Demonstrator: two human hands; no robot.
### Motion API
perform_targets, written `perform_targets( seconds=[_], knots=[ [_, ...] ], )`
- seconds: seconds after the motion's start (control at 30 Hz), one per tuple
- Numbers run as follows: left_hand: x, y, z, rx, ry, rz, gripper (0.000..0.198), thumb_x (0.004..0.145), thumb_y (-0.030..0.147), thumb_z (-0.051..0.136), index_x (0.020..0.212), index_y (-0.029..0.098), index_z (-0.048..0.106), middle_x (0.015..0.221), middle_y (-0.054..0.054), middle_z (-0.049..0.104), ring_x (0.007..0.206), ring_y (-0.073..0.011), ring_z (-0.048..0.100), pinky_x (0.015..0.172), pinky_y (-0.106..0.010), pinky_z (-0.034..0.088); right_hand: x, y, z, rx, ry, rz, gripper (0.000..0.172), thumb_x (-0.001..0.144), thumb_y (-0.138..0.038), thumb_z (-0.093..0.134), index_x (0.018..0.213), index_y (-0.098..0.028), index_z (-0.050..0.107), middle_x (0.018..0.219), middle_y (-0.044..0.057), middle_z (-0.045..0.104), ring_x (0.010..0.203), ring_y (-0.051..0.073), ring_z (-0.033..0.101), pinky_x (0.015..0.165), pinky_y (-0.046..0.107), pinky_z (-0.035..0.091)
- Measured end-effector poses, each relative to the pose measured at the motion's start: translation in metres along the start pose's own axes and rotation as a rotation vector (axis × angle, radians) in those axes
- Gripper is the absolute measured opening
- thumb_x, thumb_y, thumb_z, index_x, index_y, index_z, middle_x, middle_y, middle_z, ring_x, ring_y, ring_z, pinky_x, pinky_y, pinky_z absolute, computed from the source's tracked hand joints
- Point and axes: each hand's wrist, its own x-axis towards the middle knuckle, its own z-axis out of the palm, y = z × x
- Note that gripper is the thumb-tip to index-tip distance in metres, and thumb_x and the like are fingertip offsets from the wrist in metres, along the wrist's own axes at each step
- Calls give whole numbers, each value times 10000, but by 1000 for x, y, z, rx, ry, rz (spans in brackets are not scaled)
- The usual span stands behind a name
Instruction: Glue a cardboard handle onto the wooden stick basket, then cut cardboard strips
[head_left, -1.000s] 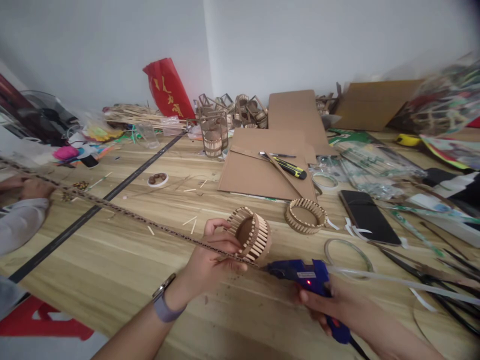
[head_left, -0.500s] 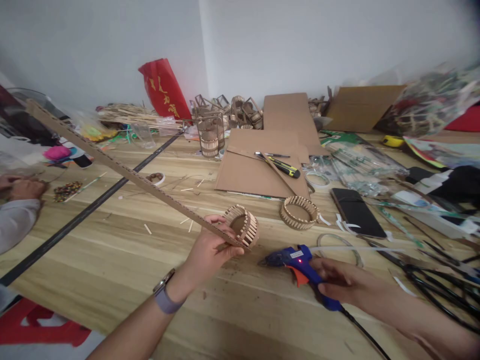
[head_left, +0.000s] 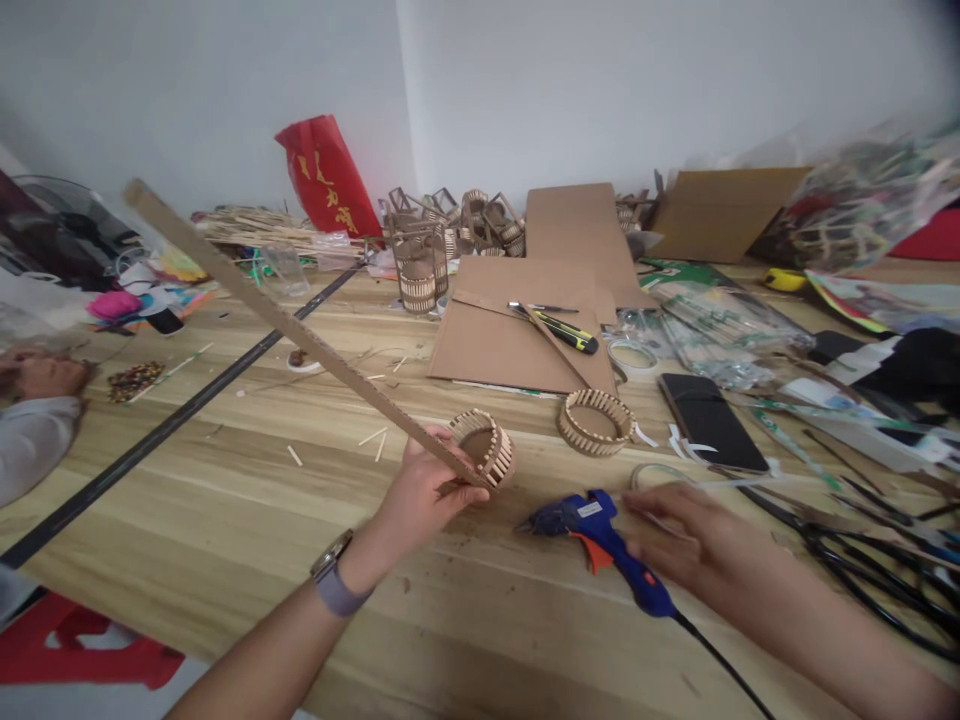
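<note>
- The glue gun (head_left: 592,525) lies on its side on the bench (head_left: 225,520). Its nozzle points left toward the work and its cord trails off to the near right, so it seems parked within easy reach.
- The right hand (head_left: 675,535) is spread loose, fingers extended, just over the gun's handle. It grips nothing, and I cannot tell whether it touches the gun.
- The left hand (head_left: 424,490), with a watch (head_left: 334,580) on its wrist, is clenched around two things at once: the small stick basket (head_left: 484,447) and the near end of a long cardboard strip (head_left: 300,332).
- Thumb and fingers press the strip's end against the basket's outer wall, probably to keep the two together. The basket sits tilted at the fingertips just above the bench, its opening facing up and away.
- Held only at that end, the strip slants up and away to the left, clear of the bench.
- Just beyond, a low ring of sticks (head_left: 598,422) rests flat, with a dark phone (head_left: 709,422) to its right.
- Farther off, cardboard sheets (head_left: 517,345) carry a yellow utility knife (head_left: 566,332).
- Far left, another person's hand (head_left: 37,375) rests on the bench.
- By the wall stand finished baskets (head_left: 420,270) and a red bag (head_left: 326,180).
</note>
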Motion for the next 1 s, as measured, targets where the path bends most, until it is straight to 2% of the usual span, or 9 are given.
perform_targets(
  seconds=[0.07, 0.13, 0.2, 0.27, 0.33, 0.43, 0.73, 1.0],
  knots=[
    [2, 1, 2, 45, -50, -1, 258, 878, 458, 620, 821, 231, 730, 849, -27, 723, 1007, -254, 582, 992, -456, 368, 11, -24, 3, -165, 145, -229, 373, 823, -415, 605, 1136, -219, 659, 1108, 122, 678, 1064, 307, 618, 931, 483, 498],
    [4, 3, 3, 96, -86, -6, 171, 863, 389, 662, 825, 238, 731, 910, -23, 725, 1059, -272, 559, 1012, -489, 338, 27, -52, 10, -277, 200, -445, 440, 848, -313, 602, 1270, -194, 576, 1219, 131, 642, 1165, 304, 564, 997, 489, 452],
    [7, 5, 3, 145, -105, -2, 102, 854, 330, 683, 853, 240, 732, 980, -29, 721, 1124, -293, 521, 1006, -500, 333, 46, -76, 22, -337, 141, -600, 553, 829, -246, 626, 1360, -163, 494, 1274, 143, 623, 1277, 320, 468, 1056, 513, 384],
    [9, 5, 3, 198, -136, -10, 69, 854, 284, 682, 869, 244, 736, 1018, -37, 715, 1152, -305, 495, 989, -504, 343, 65, -90, 36, -358, 20, -666, 642, 822, -203, 617, 1428, -157, 414, 1293, 146, 619, 1306, 328, 424, 1095, 562, 296],
    [10, 3, 3, 245, -179, -32, 75, 853, 244, 677, 893, 251, 740, 1044, -39, 710, 1153, -308, 482, 981, -510, 351, 81, -95, 49, -367, -96, -660, 649, 829, -185, 588, 1445, -151, 385, 1331, 152, 597, 1307, 318, 417, 1121, 580, 218],
    [9, -1, 4, 278, -203, -63, 115, 833, 234, 697, 937, 253, 741, 1087, -37, 702, 1154, -310, 456, 986, -507, 355, 95, -92, 64, -385, -194, -624, 609, 841, -170, 548, 1432, -147, 403, 1371, 162, 565, 1300, 306, 419, 1137, 577, 142],
    [11, -2, 6, 288, -290, -92, 173, 745, 177, 767, 899, 178, 688, 1035, -57, 701, 1099, -293, 467, 985, -460, 366, 101, -86, 78, -374, -166, -616, 463, 839, -201, 564, 1298, -141, 551, 1258, 153, 625, 1223, 307, 456, 1094, 527, 199],
    [13, -2, 10, 266, -267, -111, 114, 739, 125, 731, 818, 204, 707, 983, -36, 715, 1071, -269, 471, 978, -437, 360, 105, -85, 80, -414, -207, -626, 482, 863, -170, 538, 1345, -170, 534, 1324, 169, 582, 1267, 318, 419, 1087, 539, 176]
  ],
)
